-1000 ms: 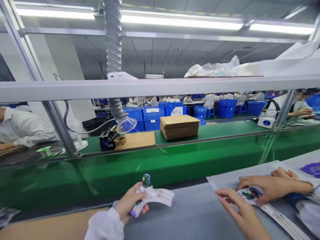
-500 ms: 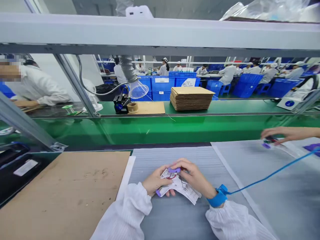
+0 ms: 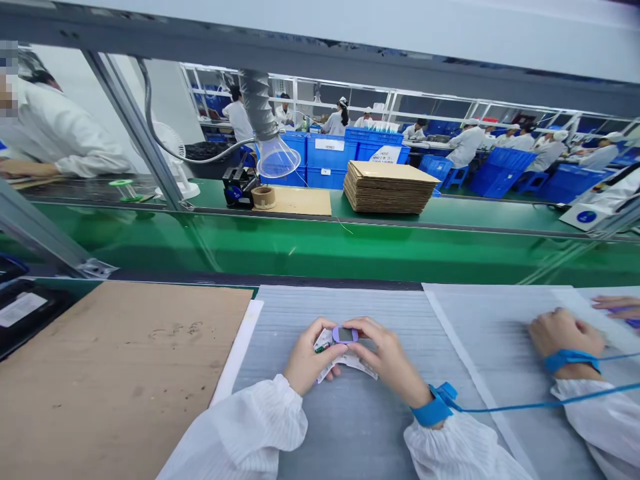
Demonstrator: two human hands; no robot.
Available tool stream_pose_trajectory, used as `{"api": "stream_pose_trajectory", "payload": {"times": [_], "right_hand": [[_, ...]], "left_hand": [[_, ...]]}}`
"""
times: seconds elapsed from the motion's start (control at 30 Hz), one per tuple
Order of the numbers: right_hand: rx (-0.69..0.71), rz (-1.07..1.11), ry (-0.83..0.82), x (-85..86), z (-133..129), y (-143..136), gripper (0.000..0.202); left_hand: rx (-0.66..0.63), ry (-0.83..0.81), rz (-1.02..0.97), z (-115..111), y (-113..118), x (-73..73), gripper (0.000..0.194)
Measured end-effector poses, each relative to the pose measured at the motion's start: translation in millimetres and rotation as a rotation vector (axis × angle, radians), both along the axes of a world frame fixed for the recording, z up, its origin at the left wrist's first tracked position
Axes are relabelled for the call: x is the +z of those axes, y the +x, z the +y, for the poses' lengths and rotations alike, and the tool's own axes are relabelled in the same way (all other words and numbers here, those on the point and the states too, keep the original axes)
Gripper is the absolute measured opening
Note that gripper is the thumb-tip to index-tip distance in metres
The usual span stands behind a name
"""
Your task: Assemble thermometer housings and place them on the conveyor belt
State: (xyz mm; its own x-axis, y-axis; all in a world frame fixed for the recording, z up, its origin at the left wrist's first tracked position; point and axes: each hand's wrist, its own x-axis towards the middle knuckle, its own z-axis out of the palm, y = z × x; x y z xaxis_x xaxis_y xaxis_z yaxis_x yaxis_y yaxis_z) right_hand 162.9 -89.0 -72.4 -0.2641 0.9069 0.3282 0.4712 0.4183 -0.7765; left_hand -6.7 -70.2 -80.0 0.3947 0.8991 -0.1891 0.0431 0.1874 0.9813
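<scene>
A small purple device with a grey screen (image 3: 345, 335) is held up between both hands, its screen towards me. My right hand (image 3: 383, 350) pinches it at its right side with thumb and fingertips. My left hand (image 3: 307, 357) is closed round a curved white printed sheet (image 3: 354, 363), and its thumb and fingertip reach the device's left end. Beside the left fingers a bit of green circuit board (image 3: 323, 347) shows against the white. Behind the fingers, part of the sheet is hidden. A blue wrist strap (image 3: 433, 408) with a cord circles my right wrist.
A brown board (image 3: 135, 360) lies at the left on the bench. At right, a co-worker's hands (image 3: 567, 337) rest over the mat (image 3: 400, 433). Beyond the green strip stand a cardboard stack (image 3: 390, 190), a tape roll (image 3: 263, 197) and a clear funnel-shaped hood (image 3: 278, 159).
The purple device has turned so its screen faces me, with my right fingers now pinching its side. The co-worker's hands have shifted at the right. The view has tilted downward slightly.
</scene>
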Motion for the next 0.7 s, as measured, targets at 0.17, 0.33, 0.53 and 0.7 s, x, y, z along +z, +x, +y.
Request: {"api": "stream_pose_trajectory", "payload": {"times": [0.17, 0.33, 0.53, 0.7], "right_hand": [[-0.041, 0.026, 0.000, -4.3, 0.0, 0.1, 0.023], [-0.045, 0.063, 0.007, -11.6, 0.5, 0.3, 0.018], [-0.067, 0.039, 0.004, -13.9, 1.1, 1.1, 0.029], [-0.039, 0.064, 0.019, -12.8, 1.0, 1.4, 0.021]], "left_hand": [[0.022, -0.021, -0.001, -1.9, 0.5, -0.3, 0.028], [0.024, -0.032, -0.014, -1.8, 0.2, -2.1, 0.026], [0.029, -0.030, 0.011, -1.8, 0.9, -1.3, 0.026], [0.021, -0.033, 0.008, -2.5, 1.3, -0.3, 0.026]]}}
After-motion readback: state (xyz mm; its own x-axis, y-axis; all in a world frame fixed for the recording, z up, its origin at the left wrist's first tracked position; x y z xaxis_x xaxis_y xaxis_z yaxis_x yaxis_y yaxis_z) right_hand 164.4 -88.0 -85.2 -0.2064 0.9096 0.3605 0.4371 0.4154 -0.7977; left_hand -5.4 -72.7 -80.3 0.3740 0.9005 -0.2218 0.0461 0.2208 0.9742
